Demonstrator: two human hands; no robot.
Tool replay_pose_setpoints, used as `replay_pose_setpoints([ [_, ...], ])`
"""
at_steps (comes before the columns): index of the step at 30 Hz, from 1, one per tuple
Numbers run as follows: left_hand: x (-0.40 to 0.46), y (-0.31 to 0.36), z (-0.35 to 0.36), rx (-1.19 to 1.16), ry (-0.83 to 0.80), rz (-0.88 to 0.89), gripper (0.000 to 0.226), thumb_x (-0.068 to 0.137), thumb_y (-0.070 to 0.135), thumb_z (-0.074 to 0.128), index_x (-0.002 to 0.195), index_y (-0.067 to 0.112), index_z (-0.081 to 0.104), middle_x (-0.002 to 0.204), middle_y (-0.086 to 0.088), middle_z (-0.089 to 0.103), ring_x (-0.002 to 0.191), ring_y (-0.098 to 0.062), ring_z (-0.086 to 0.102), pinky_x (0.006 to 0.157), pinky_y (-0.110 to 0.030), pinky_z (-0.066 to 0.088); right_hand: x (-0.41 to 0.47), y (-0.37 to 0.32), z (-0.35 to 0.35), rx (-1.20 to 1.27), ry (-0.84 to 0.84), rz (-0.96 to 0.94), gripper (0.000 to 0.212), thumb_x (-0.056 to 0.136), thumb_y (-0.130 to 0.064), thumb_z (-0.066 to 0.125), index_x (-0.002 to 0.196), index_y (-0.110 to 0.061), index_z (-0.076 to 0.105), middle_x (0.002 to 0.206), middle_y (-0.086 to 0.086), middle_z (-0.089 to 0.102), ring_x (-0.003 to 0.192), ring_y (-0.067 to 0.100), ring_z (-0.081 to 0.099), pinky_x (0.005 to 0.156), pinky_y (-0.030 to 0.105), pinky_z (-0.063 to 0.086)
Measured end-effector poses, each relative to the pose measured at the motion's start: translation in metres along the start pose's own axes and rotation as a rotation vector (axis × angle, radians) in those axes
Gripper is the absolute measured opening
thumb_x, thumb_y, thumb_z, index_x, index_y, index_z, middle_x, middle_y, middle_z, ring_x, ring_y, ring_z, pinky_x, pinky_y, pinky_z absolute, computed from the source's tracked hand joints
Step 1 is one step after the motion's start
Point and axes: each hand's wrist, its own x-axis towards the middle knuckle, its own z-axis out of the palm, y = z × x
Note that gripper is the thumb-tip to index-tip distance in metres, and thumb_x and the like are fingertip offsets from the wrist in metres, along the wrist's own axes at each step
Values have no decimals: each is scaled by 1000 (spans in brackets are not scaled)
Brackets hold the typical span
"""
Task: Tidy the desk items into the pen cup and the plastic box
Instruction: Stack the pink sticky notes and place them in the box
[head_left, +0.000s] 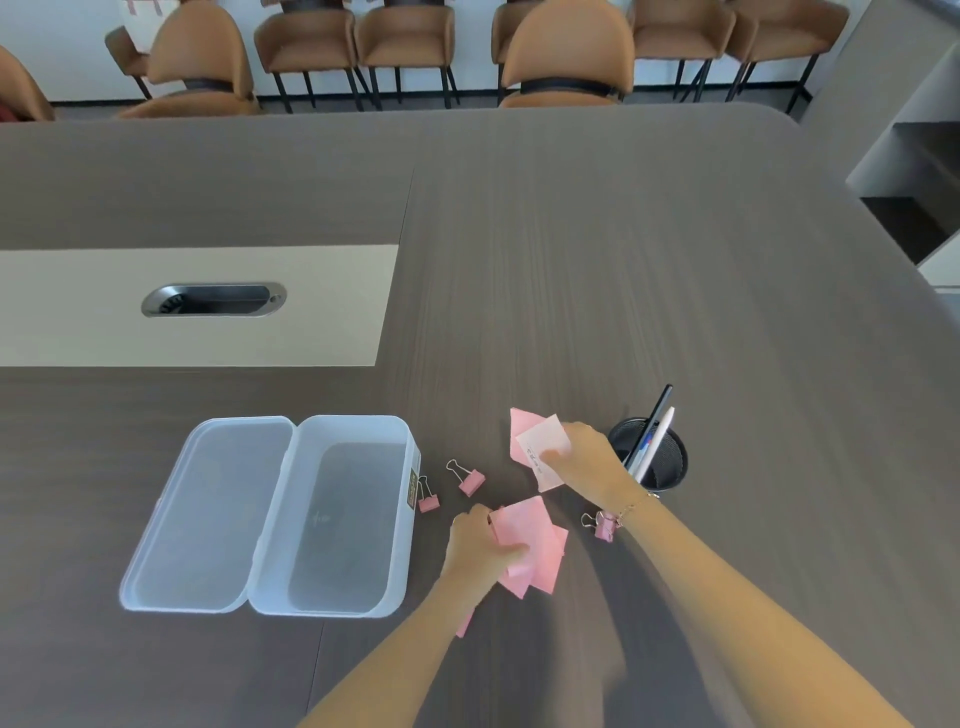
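Note:
A clear plastic box (400, 519) stands open at the near left, its lid (208, 514) folded out to the left; I see nothing inside it. My left hand (480, 545) grips a bunch of pink sticky notes (535, 556) just right of the box. My right hand (584, 454) pinches more pink notes (535, 441) lying on the table, one with writing on it. Behind my right wrist stands a black mesh pen cup (667, 460) holding pens (654, 431). Pink binder clips lie at the box's right wall (428, 501), between box and notes (470, 480), and under my right wrist (602, 525).
The dark wood table (571, 260) stretches far ahead, with a beige inset panel and a cable port (213, 300) at the left. Brown chairs (566, 57) line its far edge. A grey shelf unit (909, 182) stands at the right.

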Motion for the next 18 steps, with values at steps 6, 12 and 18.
replay_pose_setpoints([
  [6, -8, 13, 28, 137, 126, -195, 29, 75, 33, 62, 95, 13, 57, 98, -6, 64, 103, -26, 65, 71, -29, 50, -1, 10, 13, -17, 37, -13, 19, 86, -4, 45, 99, 1, 58, 92, 16, 50, 86, 31, 51, 70, 26, 37],
  [12, 0, 1, -3, 112, -92, -21, 19, 79, 29, 67, 89, 17, 57, 94, -1, 65, 89, -19, 57, 63, -23, 44, -15, 9, 24, 240, 72, 71, 25, 94, -4, 37, 117, 1, 47, 116, 18, 57, 91, 24, 50, 71, 27, 38],
  [18, 9, -20, -40, -416, -123, 77, 63, 63, 28, 75, 123, 32, 55, 117, 0, 63, 105, -14, 62, 85, -26, 53, -35, 22, 40, 519, 30, 152, 8, 87, -6, 51, 94, -8, 55, 86, 3, 57, 80, 18, 50, 63, 26, 37],
])
